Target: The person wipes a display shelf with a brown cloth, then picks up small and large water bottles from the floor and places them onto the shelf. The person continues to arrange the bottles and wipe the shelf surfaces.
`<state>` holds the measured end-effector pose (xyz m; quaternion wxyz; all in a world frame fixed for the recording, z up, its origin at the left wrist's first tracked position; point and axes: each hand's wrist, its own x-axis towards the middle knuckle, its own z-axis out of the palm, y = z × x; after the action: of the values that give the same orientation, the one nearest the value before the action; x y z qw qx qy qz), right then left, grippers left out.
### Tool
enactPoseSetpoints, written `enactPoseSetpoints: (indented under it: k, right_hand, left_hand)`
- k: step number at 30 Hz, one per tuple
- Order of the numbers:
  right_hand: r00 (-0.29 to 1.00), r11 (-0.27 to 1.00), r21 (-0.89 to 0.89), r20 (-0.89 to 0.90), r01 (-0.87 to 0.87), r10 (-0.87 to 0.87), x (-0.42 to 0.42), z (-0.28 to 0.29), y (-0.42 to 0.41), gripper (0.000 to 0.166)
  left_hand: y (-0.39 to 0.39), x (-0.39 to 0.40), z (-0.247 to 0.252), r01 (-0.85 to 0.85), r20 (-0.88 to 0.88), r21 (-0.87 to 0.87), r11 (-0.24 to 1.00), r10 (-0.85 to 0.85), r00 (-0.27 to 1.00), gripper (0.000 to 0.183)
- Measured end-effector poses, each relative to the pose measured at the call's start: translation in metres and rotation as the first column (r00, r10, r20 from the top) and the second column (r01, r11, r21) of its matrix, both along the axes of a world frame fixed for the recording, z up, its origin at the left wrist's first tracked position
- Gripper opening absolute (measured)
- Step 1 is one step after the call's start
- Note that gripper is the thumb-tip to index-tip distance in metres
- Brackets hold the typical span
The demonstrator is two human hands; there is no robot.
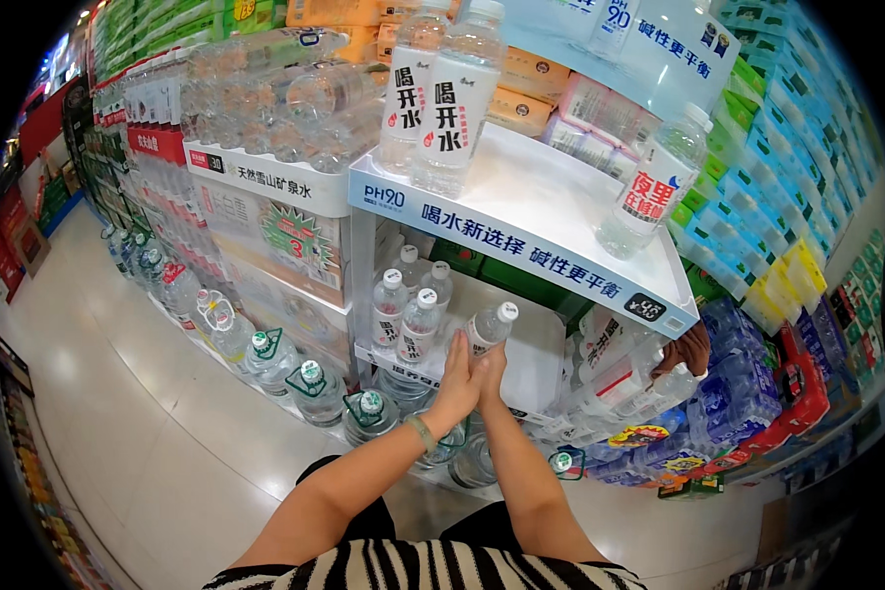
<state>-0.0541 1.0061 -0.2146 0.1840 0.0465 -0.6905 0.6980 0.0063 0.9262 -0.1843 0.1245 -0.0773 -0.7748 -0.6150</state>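
Both of my hands are around a small clear water bottle point(491, 328) with a white cap, upright at the front of the lower display shelf point(535, 354). My left hand point(457, 383) grips it from the left, and my right hand point(493, 369) from the right; the fingertips are partly hidden behind it. Several like bottles stand to the left on that shelf, the nearest being a labelled bottle point(419, 328). Above, on the upper shelf point(531, 184), two large bottles stand at the left, the front one a water bottle point(457, 103), and another large bottle point(656, 184) leans at the right.
Large water jugs with green handles, such as a jug point(313, 391), line the floor below. Cartons point(273, 243) and stacked bottles point(265, 96) are to the left. Shrink-wrapped blue packs point(730, 391) lie at the right. A brown cloth-like thing point(689, 350) is by the shelf's right corner.
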Motion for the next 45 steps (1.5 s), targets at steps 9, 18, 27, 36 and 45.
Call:
enactPoseSetpoints:
  k: [9,18,27,36,45]
  right_hand:
    - [0.955,0.803,0.592,0.192,0.073,-0.228,-0.035,0.007,-0.029,0.066]
    - [0.976,0.816,0.574,0.138,0.058,-0.167,-0.023,-0.002,-0.025,0.075]
    - [0.804,0.800,0.462,-0.594,0.382,-0.040,0.080,0.116,0.032,0.045]
    - [0.730,0.845,0.223,-0.635,0.485,-0.252,0.059,0.325,0.111,0.041]
    - [0.989,0.993,0.118,-0.149,0.015,0.002,0.004,0.346,0.131,0.046]
  left_hand:
    - [-0.023,-0.019,-0.031,0.026,0.089,0.047,0.999,-0.030,0.996,0.074]
    - [-0.022,0.032,-0.038,0.033,0.141,0.190,0.981,-0.060,0.988,0.062]
    - [-0.021,0.064,0.080,0.150,-0.349,0.172,0.974,-0.082,0.934,0.044]
    - [0.024,0.010,0.273,0.317,-0.640,0.066,0.946,-0.203,0.741,0.053]
    - [0.076,-0.072,0.338,0.346,-0.224,0.248,0.905,-0.294,0.929,0.056]
